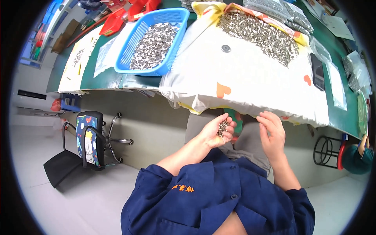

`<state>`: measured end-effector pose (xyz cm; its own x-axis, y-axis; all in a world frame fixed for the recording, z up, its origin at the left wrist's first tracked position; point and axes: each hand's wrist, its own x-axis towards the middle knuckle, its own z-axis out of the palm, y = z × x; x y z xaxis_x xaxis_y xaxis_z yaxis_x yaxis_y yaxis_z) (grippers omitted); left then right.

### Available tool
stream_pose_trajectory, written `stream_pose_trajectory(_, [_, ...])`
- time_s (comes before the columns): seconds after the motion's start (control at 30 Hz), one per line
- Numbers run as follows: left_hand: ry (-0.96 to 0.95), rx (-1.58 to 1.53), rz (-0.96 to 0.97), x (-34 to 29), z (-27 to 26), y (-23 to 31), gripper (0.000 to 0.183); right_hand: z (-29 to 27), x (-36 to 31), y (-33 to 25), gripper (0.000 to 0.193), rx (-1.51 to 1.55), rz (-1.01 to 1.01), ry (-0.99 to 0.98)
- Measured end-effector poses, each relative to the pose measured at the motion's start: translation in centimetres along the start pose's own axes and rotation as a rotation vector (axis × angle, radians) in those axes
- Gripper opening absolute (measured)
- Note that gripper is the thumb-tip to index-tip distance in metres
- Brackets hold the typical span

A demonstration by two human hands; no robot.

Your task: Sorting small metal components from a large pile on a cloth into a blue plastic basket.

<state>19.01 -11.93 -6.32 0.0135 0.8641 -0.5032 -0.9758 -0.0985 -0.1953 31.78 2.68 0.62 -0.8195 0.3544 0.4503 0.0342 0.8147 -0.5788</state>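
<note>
My left hand (220,131) is cupped in front of the table edge, above my lap, its fingers curled around a handful of small metal pins (223,128). To its right my right hand (271,131) is held up with its fingers stretched out, nothing seen in it; it is close to the hanging edge of the white cloth (258,86). On the far part of that cloth lies a wide heap of small metal pins (260,35). A round grey metal disc (226,48) rests alone on the cloth, left of the heap.
A blue plastic basket (170,58) full of small metal pieces stands left of the cloth. A dark phone (317,72) lies at its right edge. Red bins (113,23) and bagged parts (270,8) sit farther back. A chair (92,137) stands at left; another person (358,156) is at far right.
</note>
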Motion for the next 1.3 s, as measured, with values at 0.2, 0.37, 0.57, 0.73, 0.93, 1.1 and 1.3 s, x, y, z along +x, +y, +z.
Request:
stream_pose_trajectory(0.2, [-0.259,0.003,0.180,-6.2,9.6,4.8,0.024,0.2,1.5,-0.3,0.019,0.073,-0.004,0.046])
stream_pose_trajectory(0.37, [-0.338,0.332,0.579,-9.7,16.2,15.1,0.021,0.2,2.3,0.6,0.017,0.101,0.011,0.048])
stream_pose_trajectory(0.57, [0.401,0.793,0.987,-9.9,15.7,25.1,0.022,0.2,2.6,1.9,0.016,0.108,0.065,0.071])
stream_pose_trajectory(0.73, [0.803,1.465,1.076,-9.3,15.5,26.6,0.027,-0.3,3.3,2.4,0.016,0.120,0.106,0.059])
stream_pose_trajectory(0.93, [1.151,2.511,0.726,-10.1,16.7,24.1,0.033,-0.7,4.7,2.0,0.015,0.145,0.092,0.082])
stream_pose_trajectory(1.1, [0.926,2.619,1.043,-8.9,18.1,21.1,0.030,-0.6,5.2,2.6,0.016,0.196,0.046,0.065])
stream_pose_trajectory(1.3, [0.144,2.590,1.099,-0.8,19.1,13.3,0.021,-0.7,9.6,2.5,0.016,0.244,-0.033,0.019])
